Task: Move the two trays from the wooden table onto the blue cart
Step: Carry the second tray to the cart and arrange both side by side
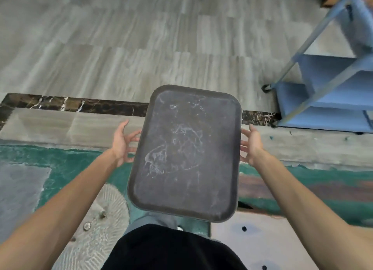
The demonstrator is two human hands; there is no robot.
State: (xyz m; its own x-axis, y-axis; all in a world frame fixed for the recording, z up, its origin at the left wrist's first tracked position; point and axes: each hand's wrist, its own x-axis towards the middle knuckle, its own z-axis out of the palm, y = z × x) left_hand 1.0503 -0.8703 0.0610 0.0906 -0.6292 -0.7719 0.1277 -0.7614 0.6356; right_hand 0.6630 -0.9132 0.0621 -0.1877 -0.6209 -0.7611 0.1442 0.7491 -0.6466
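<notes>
A dark grey rectangular tray (185, 152) with whitish scuff marks hangs level over the floor in front of me, long side pointing away. My left hand (123, 142) grips its left edge, fingers curled under the rim. At the right edge, my right hand (251, 146) holds on the same way. The blue cart (331, 92) stands at the right, beyond the tray, with its tiered shelves and a metal frame showing. I see only this one tray; the wooden table is out of view.
Grey streaked floor tiles (141, 47) stretch ahead, crossed by a dark marble strip (80, 106). A green patterned rug (66, 168) lies under my feet. The cart's caster (266, 87) rests on the tiles. My dark shirt fills the bottom middle.
</notes>
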